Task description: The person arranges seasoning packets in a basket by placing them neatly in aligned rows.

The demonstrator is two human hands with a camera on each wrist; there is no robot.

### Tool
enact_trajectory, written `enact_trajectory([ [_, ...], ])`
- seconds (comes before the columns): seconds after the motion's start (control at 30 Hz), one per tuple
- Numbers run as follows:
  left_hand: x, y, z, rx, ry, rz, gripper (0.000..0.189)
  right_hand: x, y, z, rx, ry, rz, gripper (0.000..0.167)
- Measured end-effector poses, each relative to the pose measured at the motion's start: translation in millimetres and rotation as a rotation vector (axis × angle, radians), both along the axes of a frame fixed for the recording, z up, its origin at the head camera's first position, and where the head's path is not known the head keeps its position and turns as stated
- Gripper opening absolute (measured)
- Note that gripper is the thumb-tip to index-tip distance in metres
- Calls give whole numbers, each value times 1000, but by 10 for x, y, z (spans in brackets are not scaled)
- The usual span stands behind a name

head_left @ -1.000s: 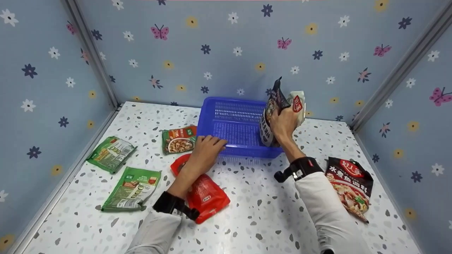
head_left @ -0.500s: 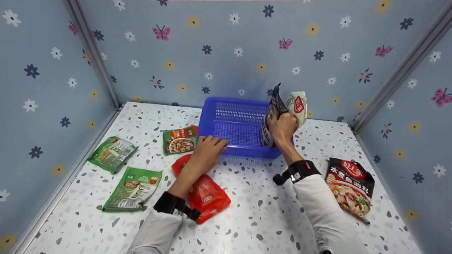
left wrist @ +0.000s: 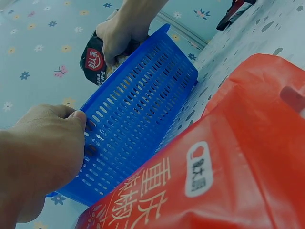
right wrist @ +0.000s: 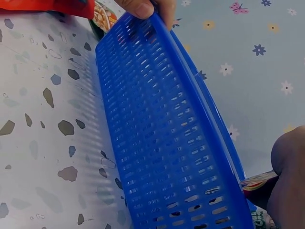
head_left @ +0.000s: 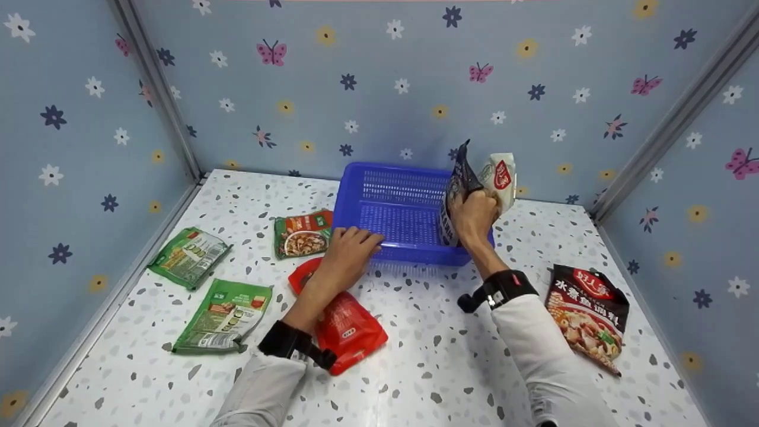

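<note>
Fingers curled, the right hand (head_left: pixel 474 218) holds a black seasoning pouch (head_left: pixel 458 182), right of centre in the head view; we see it stand near-upright along its long axis, just left of the knuckles, in the right end of the blue perforated basket (head_left: pixel 424 256). The left hand (head_left: pixel 344 258), farther off at mid-frame, grips the front rim. Whether the right fingers also hold the white pouch (head_left: pixel 501 178) beside them, we cannot tell.
</note>
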State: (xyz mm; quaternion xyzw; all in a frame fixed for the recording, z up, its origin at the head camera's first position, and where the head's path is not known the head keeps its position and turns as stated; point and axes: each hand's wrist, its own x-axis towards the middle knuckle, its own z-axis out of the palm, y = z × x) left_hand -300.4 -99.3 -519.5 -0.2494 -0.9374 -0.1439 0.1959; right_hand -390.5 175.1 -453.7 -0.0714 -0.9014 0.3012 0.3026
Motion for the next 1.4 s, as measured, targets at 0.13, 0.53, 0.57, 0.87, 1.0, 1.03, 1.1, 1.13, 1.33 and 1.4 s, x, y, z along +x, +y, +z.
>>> enact_trajectory([
  [0.13, 6, -7, -4, -1, 9, -2, 31, -2, -9, -1, -3, -4, -5, 35],
  [0.53, 13, -4, 25, -8, -17, 9, 33, 27, -33, 2, -101, -44, -15, 45],
  [0.57, 12, -3, 25, -7, -19, 9, 33, 31, -38, 2, -119, -52, -8, 44],
  [0.87, 11, -2, 16, -9, -20, 0, 34, 50, -49, -26, -256, -159, 33, 51],
  [1.0, 12, -4, 21, -1, -2, -5, 33, 60, -46, -29, -297, -179, 51, 60],
  [1.03, 12, -5, 20, 1, 1, -6, 32, 63, -45, -28, -304, -181, 50, 62],
  [1.1, 12, -6, 16, -1, 0, -5, 32, 69, -47, -26, -313, -188, 51, 64],
  [1.13, 11, -7, 13, -1, 0, -4, 31, 72, -47, -26, -314, -191, 49, 66],
  [1.33, 8, -4, 6, 2, -13, -2, 31, 105, -38, -18, -321, -229, 66, 75],
  [1.4, 10, -4, 10, -3, -17, 1, 31, 120, -37, -12, -325, -239, 77, 81],
])
